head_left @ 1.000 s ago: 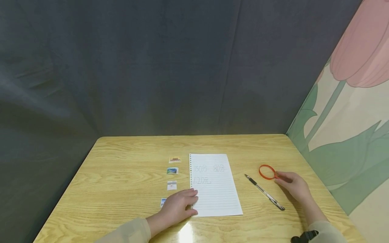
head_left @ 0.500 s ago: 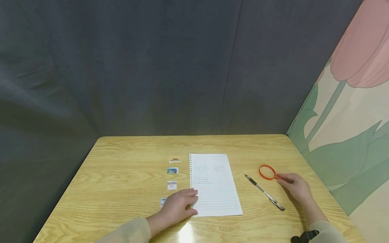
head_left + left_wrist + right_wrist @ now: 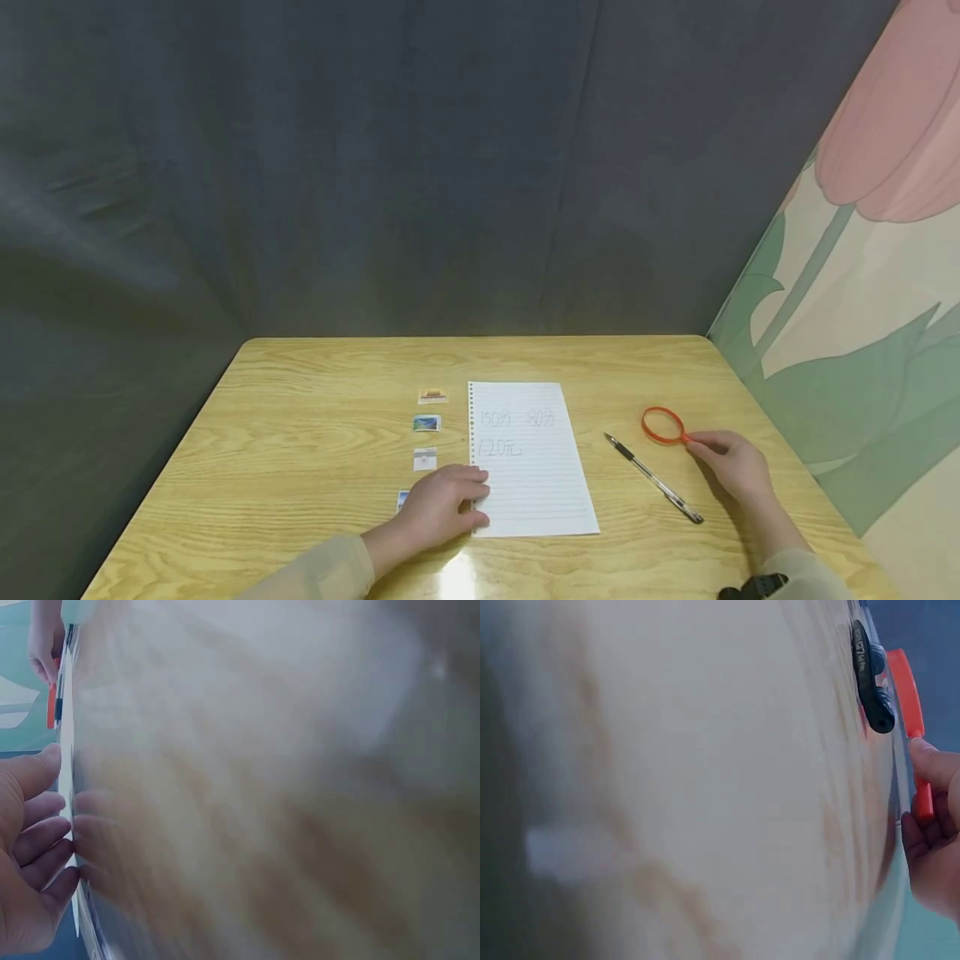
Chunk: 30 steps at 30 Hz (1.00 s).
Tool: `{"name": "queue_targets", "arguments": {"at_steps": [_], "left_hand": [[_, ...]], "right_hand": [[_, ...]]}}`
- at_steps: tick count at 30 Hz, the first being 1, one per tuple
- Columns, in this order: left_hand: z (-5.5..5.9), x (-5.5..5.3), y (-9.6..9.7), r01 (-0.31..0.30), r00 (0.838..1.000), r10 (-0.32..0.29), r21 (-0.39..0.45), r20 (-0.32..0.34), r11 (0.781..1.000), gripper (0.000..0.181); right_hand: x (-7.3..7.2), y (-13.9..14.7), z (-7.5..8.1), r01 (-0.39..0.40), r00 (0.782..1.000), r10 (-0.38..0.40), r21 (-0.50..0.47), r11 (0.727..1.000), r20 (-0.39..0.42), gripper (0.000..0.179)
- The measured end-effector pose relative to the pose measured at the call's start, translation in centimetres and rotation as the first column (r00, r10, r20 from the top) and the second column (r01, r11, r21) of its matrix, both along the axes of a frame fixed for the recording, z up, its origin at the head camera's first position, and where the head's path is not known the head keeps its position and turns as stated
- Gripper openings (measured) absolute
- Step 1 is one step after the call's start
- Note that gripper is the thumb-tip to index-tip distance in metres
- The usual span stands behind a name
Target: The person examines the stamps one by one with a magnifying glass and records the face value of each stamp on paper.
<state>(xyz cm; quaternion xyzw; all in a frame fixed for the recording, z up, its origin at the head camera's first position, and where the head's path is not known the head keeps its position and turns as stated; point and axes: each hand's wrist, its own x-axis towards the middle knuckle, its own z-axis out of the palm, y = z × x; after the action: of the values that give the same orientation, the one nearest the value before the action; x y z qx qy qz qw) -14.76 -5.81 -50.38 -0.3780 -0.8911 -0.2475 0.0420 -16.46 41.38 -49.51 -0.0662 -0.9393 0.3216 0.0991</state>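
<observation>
My left hand point(image 3: 442, 507) rests on the lower left edge of a lined sheet of paper point(image 3: 540, 496), its fingers relaxed. Handwritten figures stand on the upper half of the sheet. At the right, my right hand point(image 3: 731, 468) pinches the handle of a red magnifying glass point(image 3: 686, 437) between thumb and fingers. The right wrist view shows the red rim point(image 3: 906, 690) edge-on beyond the thumb, with the handle end point(image 3: 925, 801) by the curled fingers. Between the paper and the magnifying glass lies a pen point(image 3: 654, 478), tip toward the upper left.
Left of the paper, several small stamps form a column: an orange one point(image 3: 432, 396), a green-blue one point(image 3: 427, 423), a pale one point(image 3: 424, 459), and a blue one point(image 3: 402, 497) partly behind my left hand. A dark curtain point(image 3: 450, 183) hangs behind the wooden table point(image 3: 300, 450).
My right hand has shifted slightly to the right along the magnifying glass handle, while the rim stays almost in place. The left hand, paper and pen look the same.
</observation>
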Motion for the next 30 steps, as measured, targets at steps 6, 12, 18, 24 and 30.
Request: {"name": "queue_targets", "arguments": {"at_steps": [6, 12, 18, 24, 30], "left_hand": [[0.7, -0.4, 0.3, -0.042, 0.991, 0.034, 0.058, 0.13, 0.997, 0.021], [1.3, -0.9, 0.5, -0.11, 0.98, 0.092, 0.093, 0.176, 0.99, 0.033], [2.0, -1.8, 0.0, -0.184, 0.966, 0.156, 0.126, 0.205, 0.975, 0.034], [2.7, -3.4, -1.3, -0.241, 0.958, 0.199, 0.202, 0.205, 0.949, 0.032], [3.4, -5.3, -2.6, -0.304, 0.938, 0.237, 0.27, 0.253, 0.914, 0.032]], "right_hand": [[0.1, -1.4, 1.5, -0.02, 1.0, 0.019, -0.031, 0.999, -0.017, 0.034], [-0.6, -4.2, 3.0, -0.138, 0.972, 0.135, -0.006, 0.99, -0.193, 0.014], [-1.4, -7.2, 3.1, -0.202, 0.959, 0.192, -0.028, 0.979, -0.206, 0.01], [-2.4, -10.6, 2.6, -0.218, 0.969, 0.199, -0.129, 0.968, -0.143, 0.009], [-3.6, -14.0, 2.4, -0.296, 0.944, 0.268, -0.133, 0.946, -0.191, 0.01]]}}
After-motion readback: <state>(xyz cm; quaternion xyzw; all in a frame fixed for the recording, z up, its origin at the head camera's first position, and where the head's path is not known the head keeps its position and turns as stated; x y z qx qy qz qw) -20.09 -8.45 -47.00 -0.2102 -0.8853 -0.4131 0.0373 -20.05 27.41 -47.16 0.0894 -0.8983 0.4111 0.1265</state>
